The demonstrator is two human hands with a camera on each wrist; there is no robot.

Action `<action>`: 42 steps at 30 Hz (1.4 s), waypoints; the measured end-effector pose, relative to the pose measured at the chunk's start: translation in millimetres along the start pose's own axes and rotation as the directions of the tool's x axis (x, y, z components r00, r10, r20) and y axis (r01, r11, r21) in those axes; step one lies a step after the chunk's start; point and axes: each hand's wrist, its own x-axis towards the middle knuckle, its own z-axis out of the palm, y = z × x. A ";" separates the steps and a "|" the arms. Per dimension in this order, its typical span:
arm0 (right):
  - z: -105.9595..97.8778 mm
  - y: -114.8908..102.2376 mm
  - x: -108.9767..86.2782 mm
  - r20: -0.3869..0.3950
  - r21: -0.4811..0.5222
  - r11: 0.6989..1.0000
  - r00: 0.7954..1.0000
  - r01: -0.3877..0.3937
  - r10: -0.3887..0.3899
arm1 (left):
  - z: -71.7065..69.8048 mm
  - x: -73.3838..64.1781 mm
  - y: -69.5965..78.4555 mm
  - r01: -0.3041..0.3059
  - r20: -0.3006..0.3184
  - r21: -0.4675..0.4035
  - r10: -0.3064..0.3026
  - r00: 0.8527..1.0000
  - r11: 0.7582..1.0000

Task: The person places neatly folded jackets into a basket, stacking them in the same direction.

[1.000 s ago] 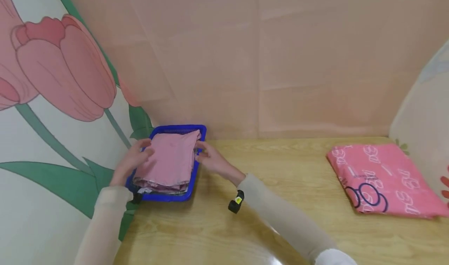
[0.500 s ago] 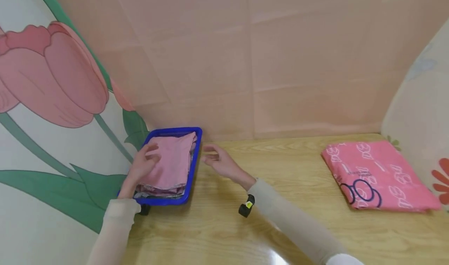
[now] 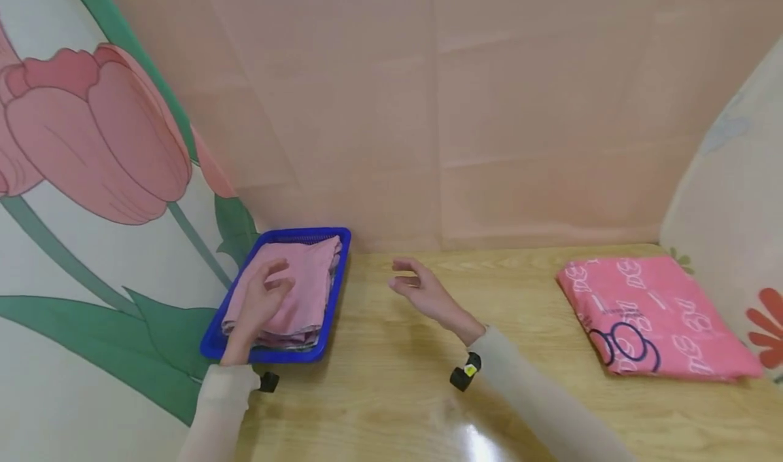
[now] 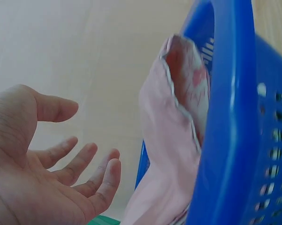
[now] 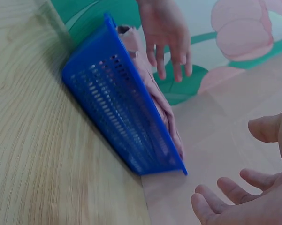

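In the head view a blue plastic basket (image 3: 330,312) stands at the left on the wooden table, filled with folded pink cloth (image 3: 308,272). My left hand (image 3: 262,302) hovers over the left part of the cloth, fingers relaxed and nothing in them. The left wrist view shows that hand (image 4: 61,164) apart from the cloth (image 4: 164,140) and the basket rim (image 4: 230,122). Right of the basket, above bare wood, my right hand (image 3: 428,292) is in the air with loosely bent fingers and holds nothing. The basket's perforated side (image 5: 112,108) faces the right wrist camera.
A flat pink folded package (image 3: 654,319) with white bow prints and a dark-blue bow outline lies at the right on the table (image 3: 379,401). A wall with painted tulips (image 3: 104,136) borders the left, a plain pinkish backdrop (image 3: 367,109) the rear.
My right hand has moved away from the basket's right rim toward the right. The left hand has shifted from the left rim to over the cloth. The basket and package stay in place.
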 end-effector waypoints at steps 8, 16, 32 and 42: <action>-23.0 3.0 -14.2 -0.021 0.015 1.000 1.000 0.022 -0.021 | 13.0 -8.4 7.5 -0.028 -0.019 -0.076 0.026 0.999 0.997; -44.5 4.3 -25.6 -0.042 -0.003 0.999 0.999 0.033 -0.033 | 26.1 -14.5 16.5 -0.072 -0.008 -0.121 0.072 0.997 0.990; -93.0 5.1 -49.5 -0.130 -0.069 0.996 0.990 0.049 -0.058 | 57.3 -13.8 31.2 -0.138 0.042 -0.205 0.150 0.988 0.969; -115.3 8.5 -64.6 -0.174 -0.122 0.992 0.984 0.019 -0.040 | 81.4 -14.1 47.7 -0.133 0.080 -0.199 0.152 0.985 0.971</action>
